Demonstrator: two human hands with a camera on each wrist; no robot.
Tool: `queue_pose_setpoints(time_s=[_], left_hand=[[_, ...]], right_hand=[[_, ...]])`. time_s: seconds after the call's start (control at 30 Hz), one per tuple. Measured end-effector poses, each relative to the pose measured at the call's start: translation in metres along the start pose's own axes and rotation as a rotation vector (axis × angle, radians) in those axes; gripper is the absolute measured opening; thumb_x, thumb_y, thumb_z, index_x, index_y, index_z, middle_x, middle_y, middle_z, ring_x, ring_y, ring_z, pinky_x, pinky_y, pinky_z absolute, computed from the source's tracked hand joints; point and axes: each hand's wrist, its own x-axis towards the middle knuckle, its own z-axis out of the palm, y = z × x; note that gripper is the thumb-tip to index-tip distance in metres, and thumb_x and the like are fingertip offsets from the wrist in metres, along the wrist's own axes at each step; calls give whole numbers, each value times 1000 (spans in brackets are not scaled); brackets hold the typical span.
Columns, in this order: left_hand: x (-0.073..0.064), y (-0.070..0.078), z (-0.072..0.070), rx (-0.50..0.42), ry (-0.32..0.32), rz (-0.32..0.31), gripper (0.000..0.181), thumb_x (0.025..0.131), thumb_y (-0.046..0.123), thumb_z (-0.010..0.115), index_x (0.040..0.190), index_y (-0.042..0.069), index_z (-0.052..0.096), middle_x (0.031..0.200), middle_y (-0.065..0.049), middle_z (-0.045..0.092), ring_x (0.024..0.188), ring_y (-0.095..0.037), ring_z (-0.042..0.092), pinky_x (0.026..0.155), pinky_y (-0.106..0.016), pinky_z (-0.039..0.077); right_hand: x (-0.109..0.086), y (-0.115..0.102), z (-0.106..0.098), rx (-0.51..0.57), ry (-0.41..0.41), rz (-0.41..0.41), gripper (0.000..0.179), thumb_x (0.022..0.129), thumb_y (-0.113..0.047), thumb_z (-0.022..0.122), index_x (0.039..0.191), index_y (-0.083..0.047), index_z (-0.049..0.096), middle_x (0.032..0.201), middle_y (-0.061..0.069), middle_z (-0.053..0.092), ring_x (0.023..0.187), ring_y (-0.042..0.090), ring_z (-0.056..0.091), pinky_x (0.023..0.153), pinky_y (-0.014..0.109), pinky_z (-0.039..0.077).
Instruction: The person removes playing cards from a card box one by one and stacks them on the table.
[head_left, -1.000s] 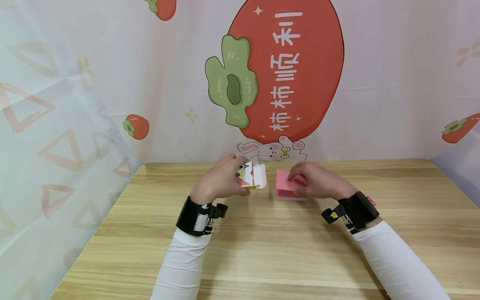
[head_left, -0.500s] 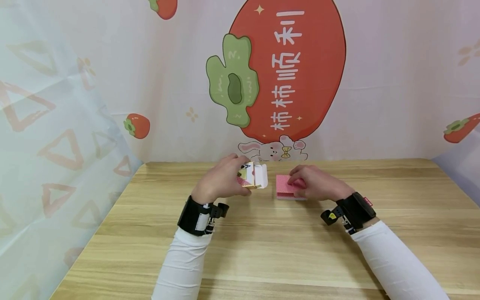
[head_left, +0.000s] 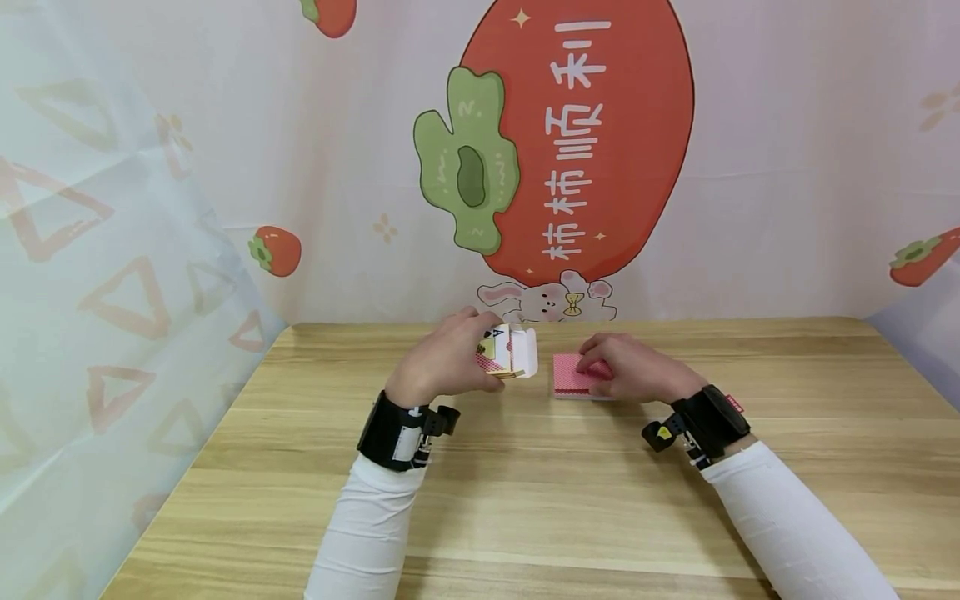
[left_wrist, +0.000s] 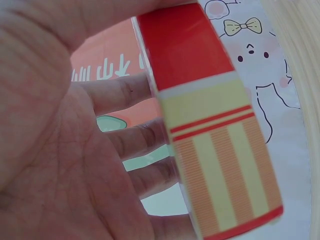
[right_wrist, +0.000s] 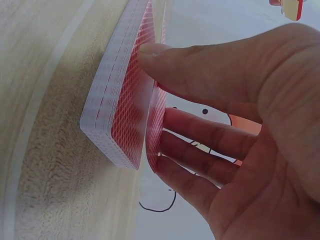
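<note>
Backdrop behind is a pale fabric sheet (head_left: 360,125) w/ a big red persimmon print (head_left: 630,150); white Chinese characters (head_left: 573,125) on it read 柿柿顺利, sideways, bottom to top. Below that, a white cartoon rabbit w/ yellow bow (head_left: 550,304). Light wood-grain table (head_left: 562,517) in front. White sleeves (head_left: 367,525) on both arms, black wrist straps (head_left: 708,422); tiny red tag (head_left: 734,404) on R strap, lettering too small to read. L hand (head_left: 442,354) grips a red-and-cream striped card box (left_wrist: 215,110) btwn thumb & separated fingers, white flap (head_left: 527,350) open, black "A" legible. R hand (head_left: 641,368) at red-backed card deck (right_wrist: 112,100), which lies on table nr back edge, right of box; thumb & fingers pinch a thin red-backed card (right_wrist: 152,142), its end lifted off deck.
</note>
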Motion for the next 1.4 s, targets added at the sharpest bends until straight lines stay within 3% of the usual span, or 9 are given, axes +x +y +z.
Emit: queue_pose_setpoints(time_s=[0.5, 0.73, 1.4], left_hand=[[0, 0, 1, -9, 7, 5, 70, 59, 30, 80, 122, 16, 53, 101, 4, 48, 92, -12, 43, 75, -25, 38], [0, 0, 0, -15, 7, 8, 70, 59, 30, 80, 122, 15, 52, 104, -2, 51, 92, -13, 43, 75, -26, 38], [-2, 1, -1, -11, 4, -1, 71, 59, 31, 81, 123, 16, 52, 100, 3, 48, 91, -12, 43, 74, -25, 39]], right_hand=[[0, 1, 2, -5, -21, 24, 31, 74, -19, 73, 105, -16, 69, 119, 8, 55, 111, 28, 49, 91, 43, 39], [0, 2, 4, -4, -23, 26, 31, 74, -19, 73, 105, -16, 68, 119, 8, 56, 111, 28, 49, 92, 43, 39], [0, 3, 5, -11, -16, 5, 33, 73, -20, 74, 105, -16, 68, 118, 8, 56, 110, 28, 50, 91, 43, 40]])
